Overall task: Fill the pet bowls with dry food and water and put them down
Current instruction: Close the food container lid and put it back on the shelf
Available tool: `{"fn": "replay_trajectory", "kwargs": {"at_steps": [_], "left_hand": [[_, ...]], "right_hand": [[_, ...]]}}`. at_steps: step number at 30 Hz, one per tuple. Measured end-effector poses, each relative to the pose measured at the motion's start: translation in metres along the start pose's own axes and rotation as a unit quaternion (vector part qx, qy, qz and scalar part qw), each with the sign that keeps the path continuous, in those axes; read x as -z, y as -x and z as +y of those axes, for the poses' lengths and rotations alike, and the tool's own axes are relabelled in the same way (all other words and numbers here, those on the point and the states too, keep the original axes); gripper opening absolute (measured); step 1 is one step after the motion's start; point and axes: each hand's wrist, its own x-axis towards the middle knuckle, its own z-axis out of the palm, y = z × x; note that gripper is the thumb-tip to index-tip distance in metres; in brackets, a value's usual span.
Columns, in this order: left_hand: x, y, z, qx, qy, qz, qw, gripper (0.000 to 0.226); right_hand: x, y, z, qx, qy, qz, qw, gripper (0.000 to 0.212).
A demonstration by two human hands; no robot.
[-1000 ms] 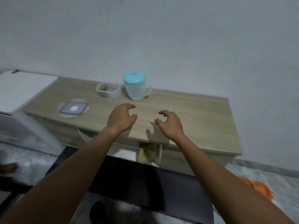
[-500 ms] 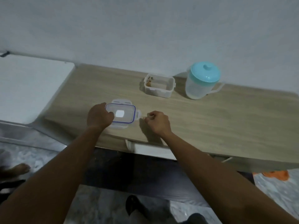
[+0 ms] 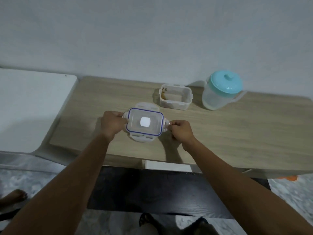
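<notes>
A clear container lid (image 3: 145, 123) with a blue seal and four snap flaps is held just above the wooden cabinet top (image 3: 237, 133). My left hand (image 3: 112, 123) grips its left flap and my right hand (image 3: 180, 131) pinches its right flap. Behind the lid stands an open clear food container (image 3: 176, 97) with a few brown kibble pieces in its left end. To the right of that container stands a translucent water jug (image 3: 220, 92) with a teal lid, its handle pointing right.
A white appliance top (image 3: 28, 106) adjoins the cabinet on the left. A white drawer front (image 3: 167, 165) shows under the cabinet edge. Below lie a dark mat (image 3: 160, 192), marbled floor, an orange object (image 3: 291, 178) at right, and a bare foot (image 3: 13, 197) at left.
The view swung left and down. Both hands went from hovering empty over the cabinet to the lid, took hold of its end flaps and brought it toward the cabinet's middle.
</notes>
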Motion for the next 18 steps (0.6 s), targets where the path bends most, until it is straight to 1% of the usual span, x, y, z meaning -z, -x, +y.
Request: {"fn": "replay_trajectory", "kwargs": {"at_steps": [2,4,6,8,10,12,14,16,17,18], "left_hand": [[-0.005,-0.002,0.026,-0.032,0.091,-0.036,0.995,0.03],[-0.013,-0.006,0.052,-0.059,0.153,-0.061,0.985,0.029],[-0.022,-0.007,0.076,-0.072,0.195,-0.084,0.974,0.026],[-0.033,-0.006,0.093,-0.082,0.226,-0.108,0.965,0.025],[-0.044,-0.006,0.103,-0.08,0.246,-0.124,0.958,0.024],[-0.053,-0.01,0.107,-0.068,0.248,-0.12,0.959,0.029],[-0.064,-0.017,0.11,-0.036,0.281,-0.104,0.953,0.034],[-0.077,-0.025,0.109,-0.034,0.287,-0.076,0.954,0.024],[-0.083,-0.027,0.108,-0.048,0.261,-0.062,0.962,0.021],[-0.09,-0.032,0.108,-0.066,0.233,-0.057,0.969,0.023]], "right_hand": [[0.021,0.004,-0.014,0.022,-0.068,0.036,0.997,0.019],[0.042,0.007,-0.034,0.041,-0.147,0.052,0.987,0.014],[0.059,0.003,-0.051,0.048,-0.23,0.058,0.97,0.011],[0.072,-0.006,-0.063,0.04,-0.316,0.062,0.946,0.014],[0.082,-0.018,-0.07,0.034,-0.375,0.062,0.924,0.015],[0.084,-0.029,-0.071,0.045,-0.396,0.064,0.915,0.016],[0.082,-0.041,-0.068,0.055,-0.393,0.081,0.914,0.011],[0.08,-0.054,-0.061,0.061,-0.351,0.113,0.928,0.011],[0.078,-0.059,-0.058,0.069,-0.323,0.127,0.935,0.014],[0.077,-0.065,-0.055,0.08,-0.301,0.137,0.94,0.016]]}}
